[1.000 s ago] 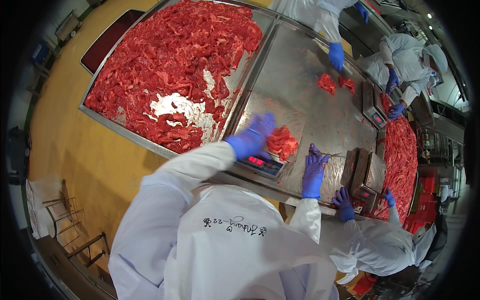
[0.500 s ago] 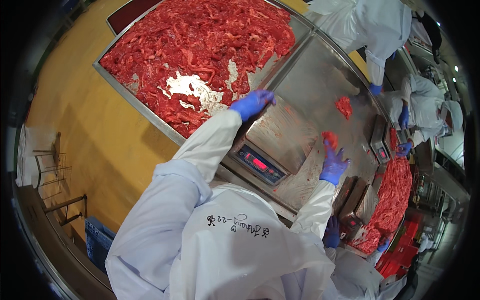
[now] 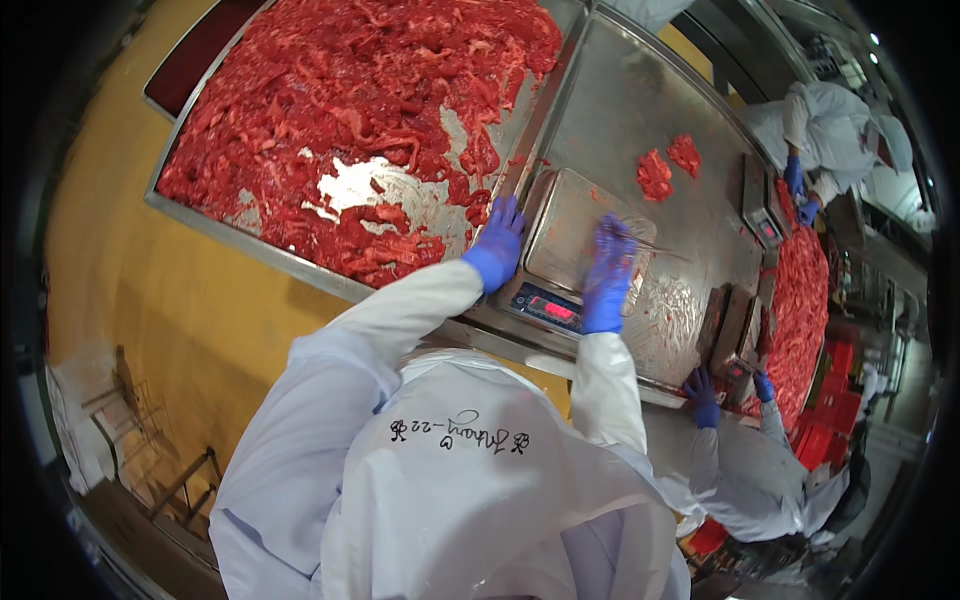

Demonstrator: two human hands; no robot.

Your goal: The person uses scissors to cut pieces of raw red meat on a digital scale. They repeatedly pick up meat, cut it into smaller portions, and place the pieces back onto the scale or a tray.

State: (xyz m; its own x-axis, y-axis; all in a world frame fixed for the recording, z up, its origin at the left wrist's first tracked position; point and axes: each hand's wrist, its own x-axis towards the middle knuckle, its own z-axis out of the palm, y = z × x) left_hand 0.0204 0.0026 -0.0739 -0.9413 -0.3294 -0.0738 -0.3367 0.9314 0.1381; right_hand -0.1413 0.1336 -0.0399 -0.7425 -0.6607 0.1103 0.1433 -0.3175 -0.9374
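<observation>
My left hand, in a blue glove, lies with its fingers stretched out along the left side of a metal weighing scale. A small display glows red on the scale's near side. Above the scale's plate is my right hand, also gloved in blue; motion smears its fingers, and a thin dark streak beside them is too unclear to name. Two small pieces of raw red meat, a nearer one and a farther one, lie on the steel table beyond the scale.
Left of the scale, a large metal tray holds a heap of raw meat strips. Other scales stand at the right, before more meat. Co-workers' gloved hands are at the right side.
The red piece at my right fingers now lies on the table near the other piece. My right hand has moved left over the scale. My left hand has shifted nearer along its side.
</observation>
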